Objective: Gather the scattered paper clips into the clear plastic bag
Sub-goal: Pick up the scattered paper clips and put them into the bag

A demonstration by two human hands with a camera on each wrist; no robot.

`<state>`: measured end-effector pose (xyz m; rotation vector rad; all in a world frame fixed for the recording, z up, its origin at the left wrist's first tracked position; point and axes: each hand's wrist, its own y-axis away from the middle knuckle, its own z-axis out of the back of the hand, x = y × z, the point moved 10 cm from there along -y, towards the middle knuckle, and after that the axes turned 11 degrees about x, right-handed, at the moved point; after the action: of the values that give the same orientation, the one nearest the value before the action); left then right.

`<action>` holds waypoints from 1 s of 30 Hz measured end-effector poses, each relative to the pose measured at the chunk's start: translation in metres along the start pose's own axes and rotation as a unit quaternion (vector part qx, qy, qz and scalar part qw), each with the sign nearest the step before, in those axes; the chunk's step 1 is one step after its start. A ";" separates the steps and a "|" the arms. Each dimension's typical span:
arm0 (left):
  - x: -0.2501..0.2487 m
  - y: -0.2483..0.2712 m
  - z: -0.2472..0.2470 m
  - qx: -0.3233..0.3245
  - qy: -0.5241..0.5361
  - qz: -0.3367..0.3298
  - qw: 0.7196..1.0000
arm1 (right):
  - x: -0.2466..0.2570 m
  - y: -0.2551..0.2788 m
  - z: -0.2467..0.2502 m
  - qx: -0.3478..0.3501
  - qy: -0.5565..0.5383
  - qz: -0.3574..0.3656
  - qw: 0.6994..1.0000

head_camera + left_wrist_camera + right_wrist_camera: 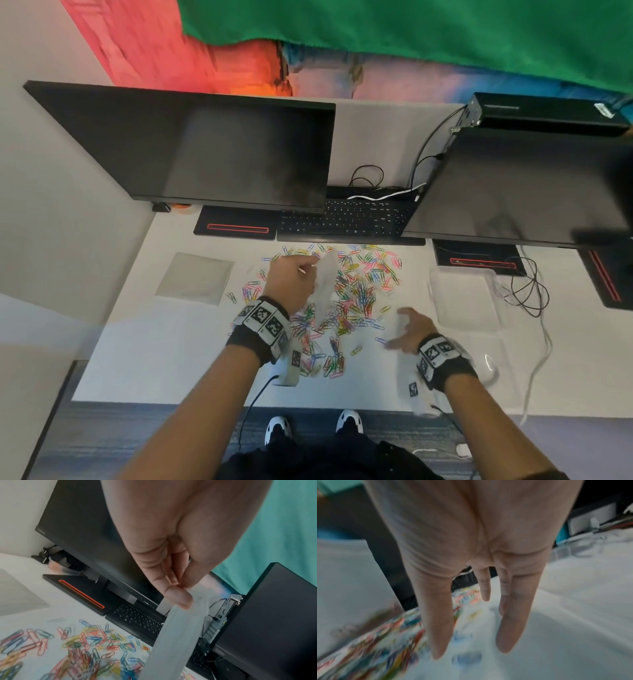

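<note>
From the head view, the left hand [291, 279] is raised over the left part of a wide scatter of coloured paper clips [356, 294] on the white worktop [164, 363], its thumb and fingers pinching the upper edge of the clear plastic bag [325, 291], which hangs down in a narrow strip over the clips. The right hand [409, 330] sits near the right edge of the scatter, fingers spread and relaxed, holding nothing, low over the worktop; whether it touches the surface cannot be told. To the right of the clips lies a clear plastic tray [466, 298], and to the left a grey square sheet [197, 277]. Behind the clips are a black keyboard [346, 219] and two dark monitors [205, 147], with black cables [527, 287] on the far right. In the left wrist view, the left hand [173, 555] closes thumb against fingertips on the top of the bag [173, 642], which drops toward the clips [82, 646] spread near the keyboard [137, 620]. In the right wrist view, which is blurred, the right hand [471, 563] points its straight, parted fingers [436, 622] down at the white worktop [573, 615], empty, with a smear of coloured clips [385, 642] on its left.
</note>
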<state>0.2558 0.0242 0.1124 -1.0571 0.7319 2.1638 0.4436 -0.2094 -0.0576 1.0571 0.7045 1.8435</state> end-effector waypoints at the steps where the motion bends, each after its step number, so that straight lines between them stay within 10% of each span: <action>1: -0.001 0.001 0.004 -0.005 0.002 -0.002 1.000 | -0.005 -0.004 -0.012 0.011 0.020 -0.007 1.000; 9: 0.020 0.003 0.008 0.005 -0.026 0.015 1.000 | 0.052 -0.029 -0.018 -0.125 0.045 0.095 0.987; 18: 0.035 0.008 -0.017 0.079 -0.014 0.038 0.996 | 0.107 -0.041 -0.024 -0.152 0.326 0.199 0.912; 25: 0.038 0.007 -0.017 0.078 -0.004 0.041 0.996 | 0.100 -0.033 -0.012 -0.149 0.265 0.218 0.927; 30: 0.040 0.006 -0.018 0.082 0.006 0.041 0.996 | 0.074 -0.014 0.027 -0.213 -0.007 0.204 0.955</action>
<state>0.2406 0.0190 0.0709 -0.9714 0.9557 2.1262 0.4539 -0.1356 -0.0273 0.9700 0.0588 2.2040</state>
